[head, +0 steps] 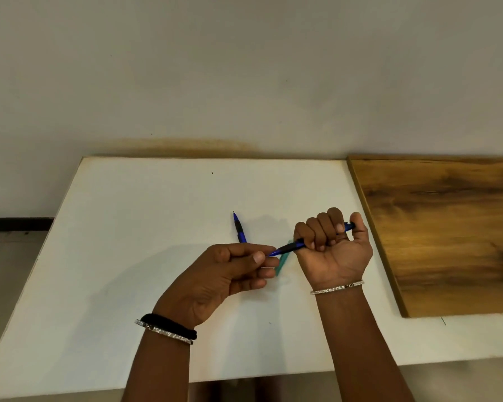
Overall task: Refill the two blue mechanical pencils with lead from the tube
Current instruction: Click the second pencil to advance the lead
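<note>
The right hand is clenched in a fist around one blue pencil, thumb at its back end, steadying it while the left hand pinches at the tip (any lead is too thin to see). The green tube lies just below on the white table; the second pencil waits beside, untouched

No readable text anywhere

Neither blue pencil shows a legible brand or number — the one lying just beyond it is equally bare of print, and the green tube beside them is too blurred to read.
</note>
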The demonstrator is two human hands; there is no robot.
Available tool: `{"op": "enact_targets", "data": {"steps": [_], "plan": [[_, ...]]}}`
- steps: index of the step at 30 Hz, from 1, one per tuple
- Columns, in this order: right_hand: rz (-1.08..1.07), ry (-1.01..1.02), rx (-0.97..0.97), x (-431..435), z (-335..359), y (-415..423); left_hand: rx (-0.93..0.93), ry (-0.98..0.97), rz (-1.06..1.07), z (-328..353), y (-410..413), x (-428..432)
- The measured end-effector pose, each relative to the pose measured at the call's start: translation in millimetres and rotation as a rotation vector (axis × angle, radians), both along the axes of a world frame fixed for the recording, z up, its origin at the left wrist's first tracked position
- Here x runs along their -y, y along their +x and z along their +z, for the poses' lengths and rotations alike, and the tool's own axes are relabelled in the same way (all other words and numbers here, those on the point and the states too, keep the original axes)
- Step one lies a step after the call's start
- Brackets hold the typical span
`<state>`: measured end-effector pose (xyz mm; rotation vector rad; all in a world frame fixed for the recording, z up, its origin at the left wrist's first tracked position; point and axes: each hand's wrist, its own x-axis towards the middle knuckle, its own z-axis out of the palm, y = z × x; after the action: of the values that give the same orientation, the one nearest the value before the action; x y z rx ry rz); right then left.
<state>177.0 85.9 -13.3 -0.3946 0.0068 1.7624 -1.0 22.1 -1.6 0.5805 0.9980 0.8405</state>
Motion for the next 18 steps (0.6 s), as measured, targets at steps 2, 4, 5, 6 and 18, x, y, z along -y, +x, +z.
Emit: {"op": "enact_targets", "data": {"steps": [2, 4, 5, 6, 18], "plan": [[-0.012, -0.002, -0.014, 0.1, 1.2, 1.0, 0.030, 0.004, -0.003, 0.7, -0.6, -0.1], [-0.025, -0.005, -0.026, -0.4, 3.7, 1.3, 0.044, 0.004, -0.006, 1.5, -1.1, -0.2], [-0.033, -0.003, -0.030, -0.7, 5.6, 1.3, 0.047, 0.006, -0.008, 1.9, -0.7, -0.2], [-0.040, 0.002, -0.032, -1.0, 7.9, 1.2, 0.049, 0.010, -0.011, 2.3, -0.1, 0.0], [-0.041, 0.041, -0.053, -0.2, 15.5, -1.9, 0.073, 0.016, 0.017, 3.6, 0.7, 0.5]]}}
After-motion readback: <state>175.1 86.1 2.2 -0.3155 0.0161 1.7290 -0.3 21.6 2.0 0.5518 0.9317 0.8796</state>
